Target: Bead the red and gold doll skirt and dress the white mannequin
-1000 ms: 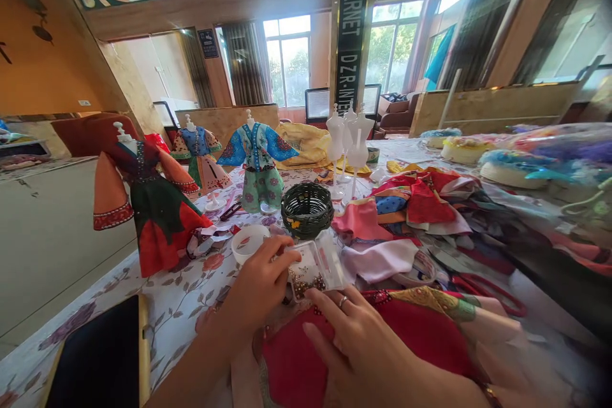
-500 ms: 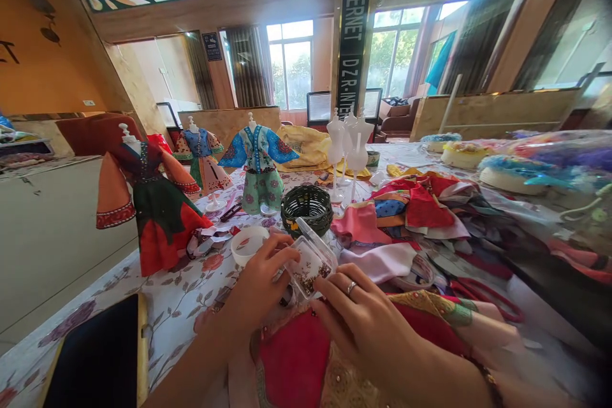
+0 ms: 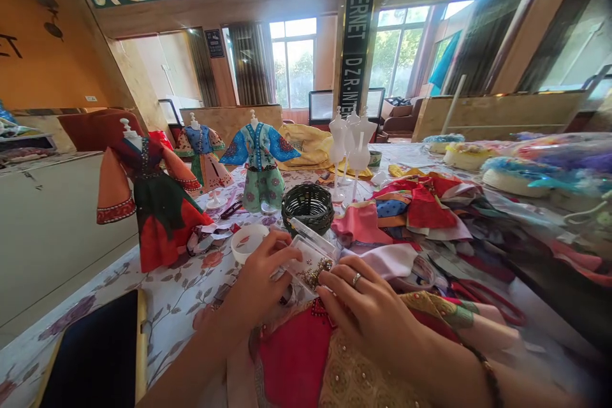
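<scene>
A small clear plastic box (image 3: 297, 256) with its lid raised is between my hands in the middle of the head view. Tiny gold and dark beads (image 3: 316, 273) lie heaped near its right side. My left hand (image 3: 265, 271) grips the box's left side, fingers bent over the edge. On the right side, my right hand (image 3: 366, 306), with a ring, closes its fingers on the box; its thumb is partly hidden. Just beneath lies a red and gold doll-sized garment (image 3: 296, 357), with a dark beaded patch showing under the box.
A green woven basket (image 3: 307, 207) and a white bowl (image 3: 248, 243) stand behind the box. Dressed doll forms (image 3: 143, 191) are at the left, bare white forms (image 3: 351, 146) farther back. Red-handled scissors (image 3: 492, 296) and fabric scraps (image 3: 406, 210) lie right; a phone (image 3: 95, 357) lies front left.
The box has tipped slightly between my hands, and its beads look more gathered at the right. More of the beaded patch on the garment shows below it.
</scene>
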{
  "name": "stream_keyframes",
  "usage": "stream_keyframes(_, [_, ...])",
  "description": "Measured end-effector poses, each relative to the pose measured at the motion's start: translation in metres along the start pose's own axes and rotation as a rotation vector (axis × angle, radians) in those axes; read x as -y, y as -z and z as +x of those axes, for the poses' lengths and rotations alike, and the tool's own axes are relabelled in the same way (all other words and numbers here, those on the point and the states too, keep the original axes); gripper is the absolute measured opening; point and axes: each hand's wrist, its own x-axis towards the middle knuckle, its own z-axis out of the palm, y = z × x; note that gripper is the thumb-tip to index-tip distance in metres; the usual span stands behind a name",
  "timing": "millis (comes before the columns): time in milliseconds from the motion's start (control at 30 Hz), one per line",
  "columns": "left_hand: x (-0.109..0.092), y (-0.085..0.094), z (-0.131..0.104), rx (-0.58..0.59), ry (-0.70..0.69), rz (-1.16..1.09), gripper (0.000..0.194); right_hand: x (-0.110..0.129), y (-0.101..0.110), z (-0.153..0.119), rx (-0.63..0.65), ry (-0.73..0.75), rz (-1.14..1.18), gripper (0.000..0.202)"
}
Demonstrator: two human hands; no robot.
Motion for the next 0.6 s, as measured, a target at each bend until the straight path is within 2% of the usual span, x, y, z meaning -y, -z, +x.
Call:
stream_keyframes(233, [-0.0019,0.0007,0.0,0.035,0.03,0.014,0.031,0.0,-0.0006,0.0016,-0.022,0.022,-0.004,0.02])
stream_keyframes(433, [-0.0024,0.0015,0.0011,0.026,-0.015,0.012,0.023,-0.0035,-0.0007,-0.0004,0.005,0.03,-0.031,0.023])
stream_keyframes(600, [-0.0027,0.0014,0.0006,0.047,0.033,0.005,0.026,-0.0056,-0.0011,0.0004,0.007,0.038,-0.047,0.025])
